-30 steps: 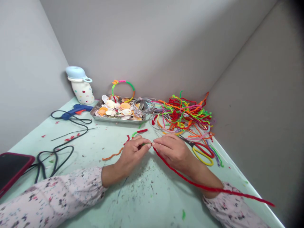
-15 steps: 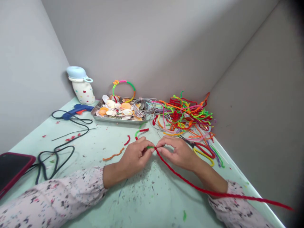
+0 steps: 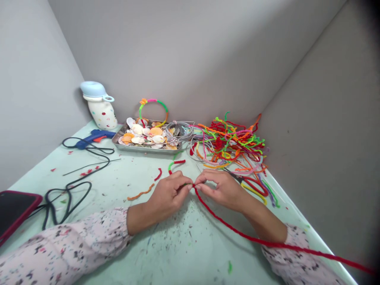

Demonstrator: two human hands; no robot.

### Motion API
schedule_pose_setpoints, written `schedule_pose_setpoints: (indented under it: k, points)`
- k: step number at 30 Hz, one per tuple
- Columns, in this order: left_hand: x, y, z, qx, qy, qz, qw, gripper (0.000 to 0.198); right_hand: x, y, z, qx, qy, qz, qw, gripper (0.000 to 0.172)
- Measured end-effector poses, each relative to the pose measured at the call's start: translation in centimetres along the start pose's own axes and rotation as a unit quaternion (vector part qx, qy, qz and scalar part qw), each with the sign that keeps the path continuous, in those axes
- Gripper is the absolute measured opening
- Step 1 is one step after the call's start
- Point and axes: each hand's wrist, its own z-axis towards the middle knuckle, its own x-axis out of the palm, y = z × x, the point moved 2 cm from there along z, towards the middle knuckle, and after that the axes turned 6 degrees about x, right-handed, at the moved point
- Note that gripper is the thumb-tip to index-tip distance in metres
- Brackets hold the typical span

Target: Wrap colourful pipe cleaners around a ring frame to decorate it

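My left hand [image 3: 170,193] is closed in a pinch on a green-and-red wrapped craft hoop [image 3: 172,165], whose curved end shows behind my knuckles. Close beside it, my right hand [image 3: 222,189] pinches a red pipe cleaner [image 3: 228,227] where it meets the hoop, fingertips nearly touching those of the left. The pipe cleaner's long tail runs down to the right, across my right wrist and past the table edge. Most of the hoop is hidden by the left hand. Scissors [image 3: 253,185] with red handles lie behind my right hand.
A metal tray [image 3: 142,149] of shells holds a colourful wrapped ring [image 3: 162,104]. Pipe cleaners [image 3: 234,138] are heaped at the back right. Leftward are a bottle [image 3: 102,114], a blue glue gun [image 3: 89,139], a black cord [image 3: 69,188] and a phone [image 3: 18,213].
The red pipe cleaner's tail has swung slightly, its far end lower and further right. Less green shows at my left fingertips. Both hands keep their pinch in nearly the same place.
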Motion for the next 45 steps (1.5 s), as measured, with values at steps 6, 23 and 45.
schedule_pose_setpoints:
  k: [6,23,45]
  points:
    - [-0.06,-0.09,-0.05,-0.006,0.006,0.01,1.0,0.023,-0.03,-0.05,-0.02,-0.014,-0.004,-0.013,1.0,0.008]
    - [-0.2,-0.07,0.06,-0.012,-0.006,-0.005,1.0,0.022,0.11,0.14,-0.15,-0.088,-0.031,-0.099,0.991,0.009]
    - [-0.37,-0.45,0.2,-0.049,-0.039,-0.057,0.996,0.015,0.05,0.57,-0.34,-0.137,-0.044,-0.166,0.976,0.007]
